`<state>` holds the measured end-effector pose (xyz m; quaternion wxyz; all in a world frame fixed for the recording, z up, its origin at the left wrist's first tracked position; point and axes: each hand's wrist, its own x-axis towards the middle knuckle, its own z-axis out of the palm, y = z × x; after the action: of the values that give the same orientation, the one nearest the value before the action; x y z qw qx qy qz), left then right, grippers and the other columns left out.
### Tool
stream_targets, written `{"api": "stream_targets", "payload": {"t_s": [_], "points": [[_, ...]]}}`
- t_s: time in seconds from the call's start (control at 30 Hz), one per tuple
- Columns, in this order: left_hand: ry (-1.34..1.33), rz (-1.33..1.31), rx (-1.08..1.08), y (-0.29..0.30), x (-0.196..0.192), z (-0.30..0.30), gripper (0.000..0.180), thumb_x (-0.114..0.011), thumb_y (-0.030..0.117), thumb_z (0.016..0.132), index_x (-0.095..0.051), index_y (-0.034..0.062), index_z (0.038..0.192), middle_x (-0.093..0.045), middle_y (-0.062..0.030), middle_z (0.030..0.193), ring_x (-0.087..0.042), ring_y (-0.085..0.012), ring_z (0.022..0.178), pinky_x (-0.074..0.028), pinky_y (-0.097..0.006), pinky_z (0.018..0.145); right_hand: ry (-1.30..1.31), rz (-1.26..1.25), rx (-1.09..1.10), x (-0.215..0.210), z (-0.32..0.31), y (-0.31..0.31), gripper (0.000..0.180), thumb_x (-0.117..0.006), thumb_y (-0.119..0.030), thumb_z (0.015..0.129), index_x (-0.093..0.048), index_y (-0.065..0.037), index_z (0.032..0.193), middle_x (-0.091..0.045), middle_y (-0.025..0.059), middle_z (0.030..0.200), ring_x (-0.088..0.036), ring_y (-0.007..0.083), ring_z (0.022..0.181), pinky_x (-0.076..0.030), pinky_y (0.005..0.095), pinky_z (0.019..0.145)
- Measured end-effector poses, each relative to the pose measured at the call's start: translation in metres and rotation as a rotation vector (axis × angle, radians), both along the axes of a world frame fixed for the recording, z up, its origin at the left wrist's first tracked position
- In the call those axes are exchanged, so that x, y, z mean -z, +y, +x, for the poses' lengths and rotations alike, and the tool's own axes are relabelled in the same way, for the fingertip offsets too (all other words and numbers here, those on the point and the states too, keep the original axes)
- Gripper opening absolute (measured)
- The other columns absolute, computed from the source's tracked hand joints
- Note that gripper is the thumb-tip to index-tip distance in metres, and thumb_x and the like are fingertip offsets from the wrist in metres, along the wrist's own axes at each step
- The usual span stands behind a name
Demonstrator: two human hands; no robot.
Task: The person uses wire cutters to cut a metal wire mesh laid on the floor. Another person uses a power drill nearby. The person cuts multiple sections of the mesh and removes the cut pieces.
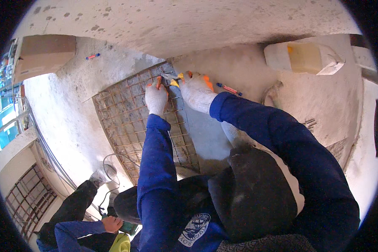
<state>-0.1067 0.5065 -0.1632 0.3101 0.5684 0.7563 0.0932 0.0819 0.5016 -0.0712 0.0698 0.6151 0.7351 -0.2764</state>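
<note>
A rusty steel mesh (pixel 126 113) of crossed bars lies over a grey recessed patch in the concrete floor. At its far right corner, my right hand (pixel 196 91), in a white glove with orange patches, is closed round the yellow handles of a pair of pliers (pixel 174 82). The metal jaws point left, toward the mesh's far edge. Just left of them, my left hand (pixel 156 97), gloved alike, is closed with its fingertips at the mesh bars. What is between those fingertips is too small to make out.
Red-and-blue markers (pixel 229 89) lie on the floor, one right of my right hand, another far left. A plastic jug (pixel 304 59) of yellowish liquid lies at far right, a cardboard box (pixel 46 56) at far left. A co-worker's hand (pixel 112 224) holds a green corded tool (pixel 129 228) at lower left.
</note>
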Motion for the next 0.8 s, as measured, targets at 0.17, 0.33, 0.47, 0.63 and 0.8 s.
{"api": "stream_targets", "payload": {"t_s": [0.17,0.33,0.47,0.63,0.8], "points": [[0.096,0.036,0.056,0.001,0.003,0.008,0.043,-0.059,0.021,0.089,-0.063,0.0225,0.132,-0.055,-0.0289,0.126,-0.065,-0.0408,0.098,-0.053,-0.046,0.081,-0.026,0.051,0.03,0.009,0.001,-0.002,0.035,-0.045,-0.029,0.098,-0.056,-0.002,0.116,-0.062,0.0202,0.109,-0.061,0.0341,0.1,-0.048,0.0494,0.082],[0.211,-0.022,0.187,0.005,0.0,0.008,0.044,-0.06,0.023,0.089,-0.062,0.0221,0.132,-0.056,-0.0292,0.125,-0.064,-0.043,0.104,-0.053,-0.047,0.086,-0.246,0.15,-0.136,0.026,-0.009,0.001,0.034,-0.045,-0.031,0.098,-0.058,-0.004,0.114,-0.062,0.0191,0.113,-0.061,0.037,0.103,-0.047,0.0502,0.081],[0.211,-0.009,0.181,0.007,-0.006,0.01,0.041,-0.059,0.023,0.089,-0.064,0.0201,0.129,-0.057,-0.0284,0.124,-0.064,-0.043,0.103,-0.052,-0.048,0.086,-0.108,0.216,0.028,0.027,-0.007,0.007,0.035,-0.047,-0.033,0.096,-0.061,-0.004,0.109,-0.063,0.02,0.11,-0.062,0.0383,0.1,-0.049,0.0503,0.078],[0.232,-0.003,0.229,0.004,-0.009,0.011,0.039,-0.058,0.023,0.088,-0.065,0.0167,0.126,-0.057,-0.0284,0.124,-0.064,-0.0427,0.103,-0.052,-0.049,0.086,0.048,0.171,0.002,0.02,0.0,0.016,0.025,-0.057,-0.018,0.085,-0.069,-0.002,0.1,-0.07,0.0203,0.092,-0.07,0.0366,0.088,-0.055,0.0479,0.072],[0.271,0.068,0.27,0.001,-0.004,0.009,0.049,-0.057,0.023,0.09,-0.054,0.0197,0.138,-0.055,-0.0278,0.121,-0.063,-0.0428,0.098,-0.052,-0.049,0.081,0.179,-0.176,-0.209,0.027,0.008,0.026,0.027,-0.065,-0.013,0.075,-0.069,-0.002,0.1,-0.069,0.0214,0.083,-0.07,0.0361,0.08,-0.054,0.0478,0.069]]}}
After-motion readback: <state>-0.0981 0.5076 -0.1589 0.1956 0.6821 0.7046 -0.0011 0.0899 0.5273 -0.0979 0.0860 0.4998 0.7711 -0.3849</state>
